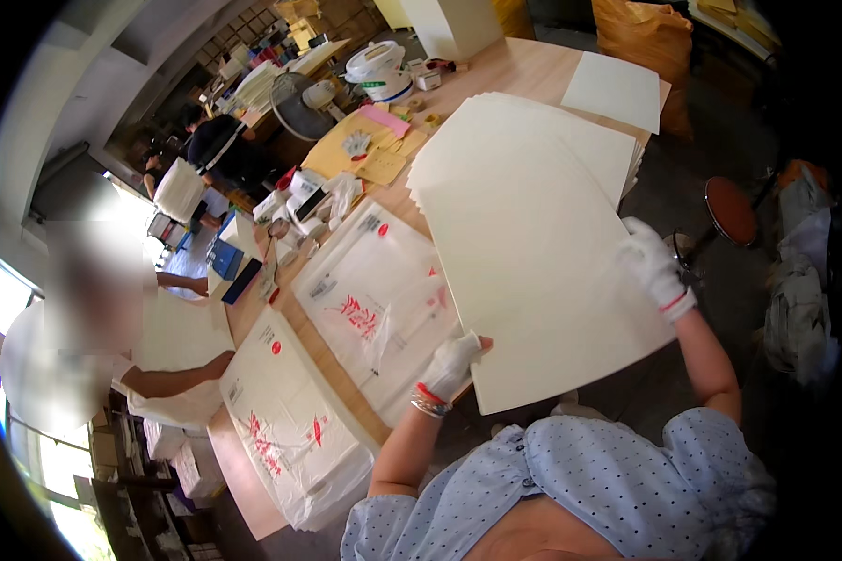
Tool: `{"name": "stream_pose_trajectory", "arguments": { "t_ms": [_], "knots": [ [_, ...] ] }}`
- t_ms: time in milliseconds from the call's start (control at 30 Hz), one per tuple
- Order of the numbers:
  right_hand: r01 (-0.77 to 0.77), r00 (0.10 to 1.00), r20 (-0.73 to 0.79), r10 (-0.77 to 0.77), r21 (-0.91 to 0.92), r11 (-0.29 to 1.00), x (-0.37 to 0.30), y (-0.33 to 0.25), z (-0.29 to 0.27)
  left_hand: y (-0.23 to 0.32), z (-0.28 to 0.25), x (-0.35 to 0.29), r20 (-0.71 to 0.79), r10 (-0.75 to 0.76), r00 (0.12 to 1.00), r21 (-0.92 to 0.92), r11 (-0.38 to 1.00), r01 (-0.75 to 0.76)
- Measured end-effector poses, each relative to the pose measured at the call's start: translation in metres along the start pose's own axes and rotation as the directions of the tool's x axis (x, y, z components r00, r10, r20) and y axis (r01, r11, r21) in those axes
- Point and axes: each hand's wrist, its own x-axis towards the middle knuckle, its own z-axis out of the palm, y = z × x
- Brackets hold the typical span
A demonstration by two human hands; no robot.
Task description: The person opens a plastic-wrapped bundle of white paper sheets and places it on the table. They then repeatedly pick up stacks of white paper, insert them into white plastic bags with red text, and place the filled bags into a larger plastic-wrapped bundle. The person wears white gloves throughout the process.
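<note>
Both my hands wear white knit gloves. With my left hand (452,366) I grip the lower left corner of a large white paper sheet (543,280), thumb on top. My right hand (655,265) is closed on the sheet's right edge, its fingertips partly hidden. Whether one sheet or several are held I cannot tell. The sheet's near end hangs over the table edge toward me; its far part overlaps a fanned stack of white sheets (571,140). Left of it lies a clear plastic bag with red print (346,309), flat on the table.
A wrapped stack with red print (285,411) lies at the table's left end, beside another person (75,309) handling white material. Farther back are a white bucket (381,70), a fan (299,105), yellow papers (346,140) and a blue box (225,257). A round stool (730,211) stands at right.
</note>
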Motion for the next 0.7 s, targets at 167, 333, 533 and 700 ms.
{"name": "stream_pose_trajectory", "arguments": {
  "t_ms": [167, 333, 533, 700],
  "knots": [
    [0.07, 0.554, 0.63, -0.544, -0.687, -0.723, 0.028, 0.059, 0.005, -0.016, 0.039, -0.021, 0.059, 0.406, 0.912, 0.764, 0.57, -0.303],
    [0.342, 0.424, 0.264, -0.866, -0.933, -0.117, 0.117, 0.151, 0.012, -0.05, 0.062, 0.013, 0.297, 0.077, 0.952, 0.945, 0.118, -0.305],
    [0.331, 0.38, 0.443, -0.812, -0.885, -0.328, 0.061, 0.144, 0.032, 0.047, -0.076, -0.012, -0.333, 0.505, 0.796, 0.942, 0.219, 0.255],
    [0.219, 0.37, 0.549, -0.75, -0.836, -0.504, 0.033, 0.169, 0.077, 0.053, -0.155, 0.039, -0.048, 0.384, 0.922, -0.038, 0.922, -0.386]
  ]
}}
